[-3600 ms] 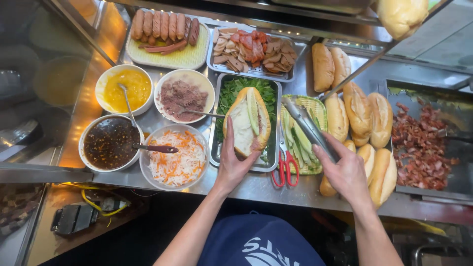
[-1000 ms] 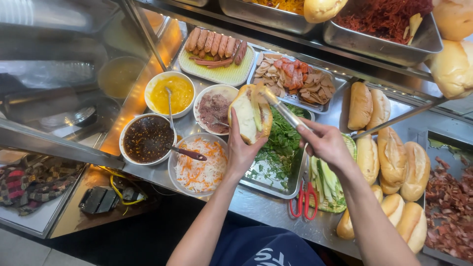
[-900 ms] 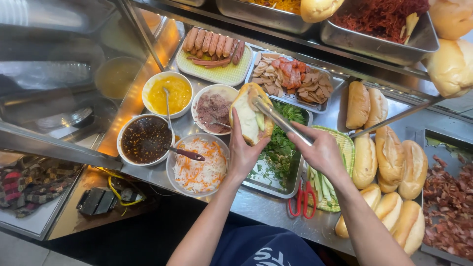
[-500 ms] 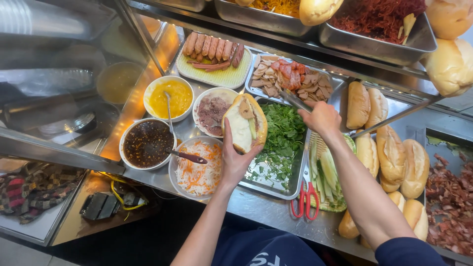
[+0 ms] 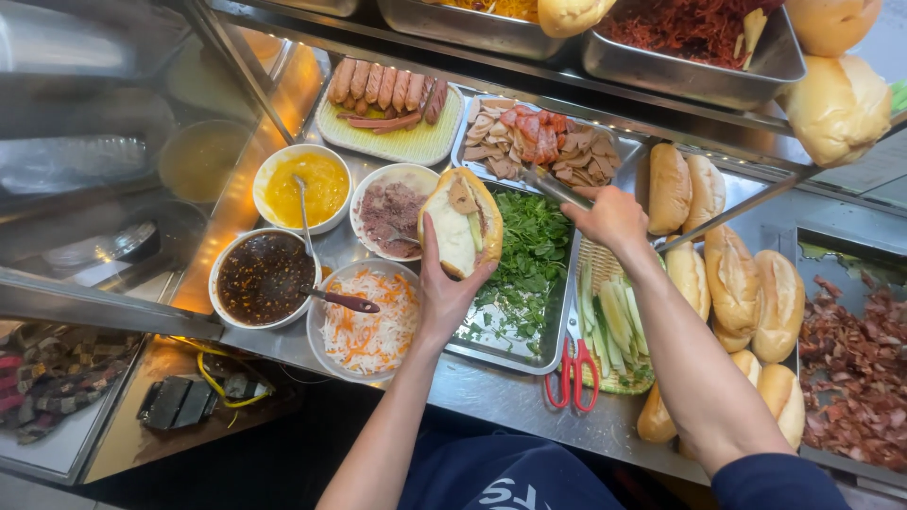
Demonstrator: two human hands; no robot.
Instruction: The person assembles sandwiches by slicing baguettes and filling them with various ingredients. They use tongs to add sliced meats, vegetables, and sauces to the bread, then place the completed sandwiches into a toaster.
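Split bread roll sits in the closed left hand; right hand grips metal tongs, seemingly touching sliced meat.

The person wears a dark navy top with white lettering across the chest and short sleeves, one showing at the right upper arm, while both forearms, the left hand and the right hand are bare, without gloves, rings or watch.

Red scissors, perhaps sausages
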